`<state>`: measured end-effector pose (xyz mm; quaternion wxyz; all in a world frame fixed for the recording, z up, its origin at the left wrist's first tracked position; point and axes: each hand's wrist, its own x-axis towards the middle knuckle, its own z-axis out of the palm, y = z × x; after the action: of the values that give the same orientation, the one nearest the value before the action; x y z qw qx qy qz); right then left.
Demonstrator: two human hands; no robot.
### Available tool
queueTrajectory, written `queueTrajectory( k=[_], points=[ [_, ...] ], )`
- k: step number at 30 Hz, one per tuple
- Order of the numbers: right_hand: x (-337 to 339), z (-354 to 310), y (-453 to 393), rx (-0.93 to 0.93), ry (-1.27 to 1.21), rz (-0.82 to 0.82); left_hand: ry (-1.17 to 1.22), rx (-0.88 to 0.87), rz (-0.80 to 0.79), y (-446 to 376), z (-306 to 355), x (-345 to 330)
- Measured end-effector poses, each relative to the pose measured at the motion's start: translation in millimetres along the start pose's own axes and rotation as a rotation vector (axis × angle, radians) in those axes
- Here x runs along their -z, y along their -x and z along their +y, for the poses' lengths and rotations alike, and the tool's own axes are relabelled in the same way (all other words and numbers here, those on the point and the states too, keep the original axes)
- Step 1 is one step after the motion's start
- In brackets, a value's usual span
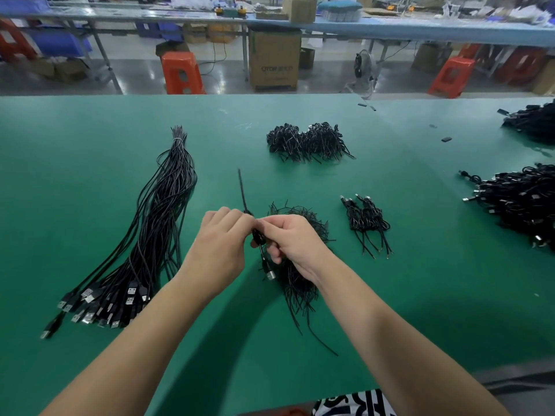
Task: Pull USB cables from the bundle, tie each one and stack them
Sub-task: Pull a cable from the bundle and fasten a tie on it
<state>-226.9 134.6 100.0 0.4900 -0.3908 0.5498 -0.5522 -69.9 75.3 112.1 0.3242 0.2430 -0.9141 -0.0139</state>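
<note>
Cable (259,237), black and coiled into a small bunch, sits between the two hands above the green table (90,121), just over a loose heap of black twist ties (300,274). The left hand (220,250) curls its fingers at the top of the coil, pinching a thin black tie (242,192) whose free end sticks up and away from the knuckles. The right hand (292,240) grips the coil from the other side, thumb and forefinger pressed on it, the remaining fingers curled beneath. Below the fingers a short tail of the cable hangs down, ending in a silver USB plug (269,276).

To the left lies the long bundle (156,223) of untied black cables, bound near its far tip, its plugs fanned out at the near end. To the right rests a small stack of tied cables (366,222). Farther back sit two dark heaps of coiled cables (306,141), and larger piles (522,199) crowd the table's right edge.
</note>
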Motion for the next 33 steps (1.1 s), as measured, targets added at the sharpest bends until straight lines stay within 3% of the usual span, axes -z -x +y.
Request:
queueTrajectory(
  k=[2, 4, 7, 10, 13, 16, 22, 33],
  points=[
    [2, 0, -1, -0.019, 0.011, 0.032, -0.076, -0.055, 0.007, 1, -1, -2],
    [1, 1, -2, -0.008, 0.002, 0.041, 0.026, 0.035, -0.003, 1, 3, -2],
    [-1, 0, -2, 0.013, -0.096, -0.032, 0.328, 0.328, 0.033, -2, 6, -4],
    [1, -3, -1, 0.05, -0.024, -0.091, 0.579, 0.674, -0.031, -9, 0, -8],
    [1, -3, -1, 0.089, 0.157, -0.015, 0.738, 0.785, -0.057, -10, -4, -12],
    [0, -1, -1, 0.102, 0.198, 0.083, 0.597, 0.681, -0.032, -9, 0, -10],
    [-2, -3, 0, 0.083, 0.126, 0.043, 0.176, 0.21, 0.022, -4, 6, -7],
    [4, -3, 3, -0.02, -0.048, -0.108, 0.339, 0.2, -0.003, -3, 8, 3]
  ],
)
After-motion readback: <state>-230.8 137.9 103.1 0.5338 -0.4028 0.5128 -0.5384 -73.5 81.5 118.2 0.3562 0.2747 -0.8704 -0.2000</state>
